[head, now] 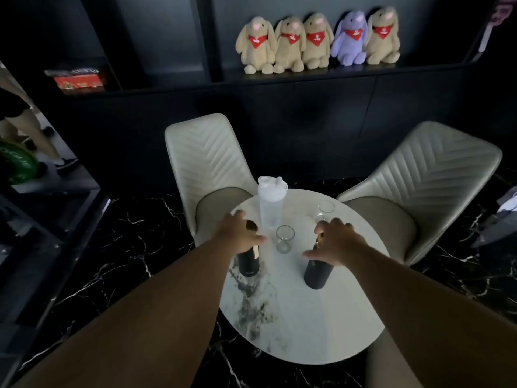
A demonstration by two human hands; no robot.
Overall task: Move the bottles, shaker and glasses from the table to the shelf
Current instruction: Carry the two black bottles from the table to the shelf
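Observation:
Two dark bottles stand on the round white marble table [302, 326]. My left hand [237, 232] hovers over the top of the left bottle [247, 261], fingers spread, covering its neck. My right hand [337, 240] hangs over the right bottle [317, 273] the same way, fingers apart. Whether either hand touches its bottle is unclear. A translucent white shaker [271, 203] with a flip lid stands at the table's far side. One clear glass [284, 238] stands between my hands, another glass [324, 210] sits further back on the right. The dark shelf [349, 71] runs along the wall behind.
Two cream quilted chairs [207, 163] [436, 186] stand behind the table. Several plush rabbits [316, 42] line the shelf's middle and right; a red box [78, 81] sits in a left compartment. The floor is black marble. A person's legs [36, 135] show at far left.

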